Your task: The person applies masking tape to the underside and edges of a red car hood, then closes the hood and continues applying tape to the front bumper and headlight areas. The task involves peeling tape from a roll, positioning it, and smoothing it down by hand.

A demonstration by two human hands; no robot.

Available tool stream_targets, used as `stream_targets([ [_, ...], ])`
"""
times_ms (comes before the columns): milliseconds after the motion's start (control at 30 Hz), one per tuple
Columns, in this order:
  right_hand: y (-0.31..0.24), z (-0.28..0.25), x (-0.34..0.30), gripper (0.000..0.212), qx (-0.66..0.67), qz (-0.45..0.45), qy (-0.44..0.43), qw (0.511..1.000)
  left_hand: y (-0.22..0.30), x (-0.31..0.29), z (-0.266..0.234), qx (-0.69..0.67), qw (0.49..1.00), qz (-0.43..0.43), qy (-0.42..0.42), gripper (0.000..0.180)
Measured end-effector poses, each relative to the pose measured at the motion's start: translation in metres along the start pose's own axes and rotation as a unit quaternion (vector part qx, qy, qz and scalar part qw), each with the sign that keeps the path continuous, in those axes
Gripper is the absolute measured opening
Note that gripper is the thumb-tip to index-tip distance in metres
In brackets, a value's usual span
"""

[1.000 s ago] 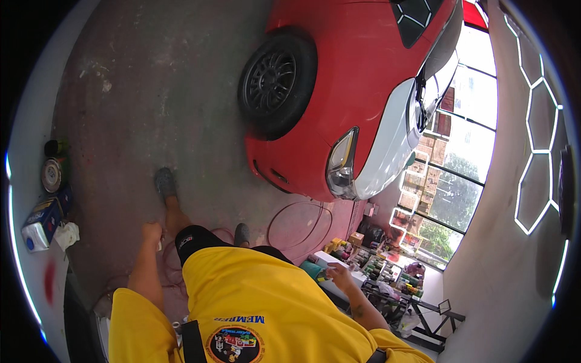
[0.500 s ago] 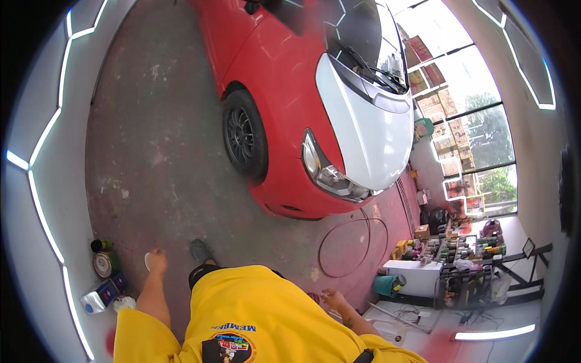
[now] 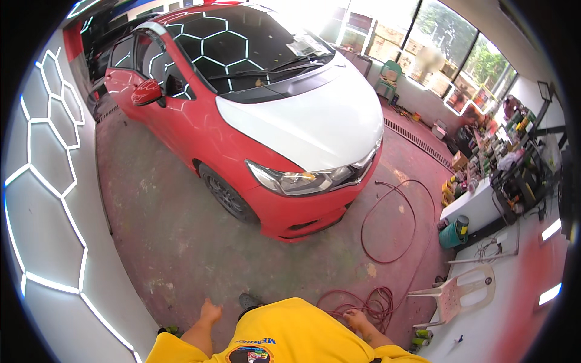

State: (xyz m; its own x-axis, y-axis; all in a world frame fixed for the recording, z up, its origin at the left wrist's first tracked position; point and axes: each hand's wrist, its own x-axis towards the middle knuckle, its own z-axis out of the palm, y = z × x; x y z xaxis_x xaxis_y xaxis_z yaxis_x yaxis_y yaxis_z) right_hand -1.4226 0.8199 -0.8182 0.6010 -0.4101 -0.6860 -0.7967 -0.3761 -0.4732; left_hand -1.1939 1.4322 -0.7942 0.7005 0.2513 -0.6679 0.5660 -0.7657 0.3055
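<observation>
My left hand [image 3: 210, 313] hangs low in front of my body, above the floor. Its fingers look curled in, and whatever is in them is hidden. Lower right, my right hand [image 3: 356, 318] hangs with its fingers loosely apart and nothing visible in it. Behind that hand a coiled red hose [image 3: 382, 302] lies on the floor; I see no contact between them. Beyond both hands stands a red car [image 3: 233, 160] with a white hood [image 3: 302, 124], well out of reach.
A looped stretch of hose [image 3: 414, 225] lies before the car. On the right are a white plastic chair [image 3: 449, 300], a teal bucket [image 3: 449, 236] and a cluttered bench of cans [image 3: 484, 158]. A wall with hexagonal lights [image 3: 45, 224] runs along the left.
My view has swung up and turned, showing more of the car, the chair and the hose coil. The small white thing seen in my left hand before is out of sight now.
</observation>
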Motion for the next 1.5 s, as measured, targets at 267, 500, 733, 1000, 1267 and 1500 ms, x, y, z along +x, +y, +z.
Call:
stream_targets([
  [267, 0.098, -0.016, -0.070, 0.044, 0.150, 0.140, 0.035, 0.978, 0.116, -0.035, 0.014, 0.021, 0.996, 0.026, 0.081, 0.095],
  [500, 0.164, -0.022, -0.065, 0.042, 0.147, 0.104, 0.032, 0.983, 0.131, -0.091, 0.077, 0.078, 0.993, 0.086, 0.010, 0.103],
  [733, 0.154, -0.049, -0.069, 0.041, 0.230, 0.091, 0.001, 0.969, 0.130, -0.136, 0.089, 0.132, 0.991, 0.001, 0.010, 0.104],
  [1000, 0.212, -0.067, 0.025, 0.042, 0.251, 0.085, -0.010, 0.964, 0.108, -0.135, 0.107, 0.161, 0.987, -0.017, -0.016, 0.102],
  [1267, 0.085, -0.103, 0.101, 0.046, 0.094, -0.072, -0.041, 0.992, 0.199, -0.049, 0.145, 0.140, 0.985, 0.011, -0.097, 0.072],
  [1500, 0.002, -0.201, 0.149, 0.044, 0.066, -0.015, 0.001, 0.998, 0.335, -0.002, 0.144, 0.062, 0.987, 0.097, -0.109, 0.053],
])
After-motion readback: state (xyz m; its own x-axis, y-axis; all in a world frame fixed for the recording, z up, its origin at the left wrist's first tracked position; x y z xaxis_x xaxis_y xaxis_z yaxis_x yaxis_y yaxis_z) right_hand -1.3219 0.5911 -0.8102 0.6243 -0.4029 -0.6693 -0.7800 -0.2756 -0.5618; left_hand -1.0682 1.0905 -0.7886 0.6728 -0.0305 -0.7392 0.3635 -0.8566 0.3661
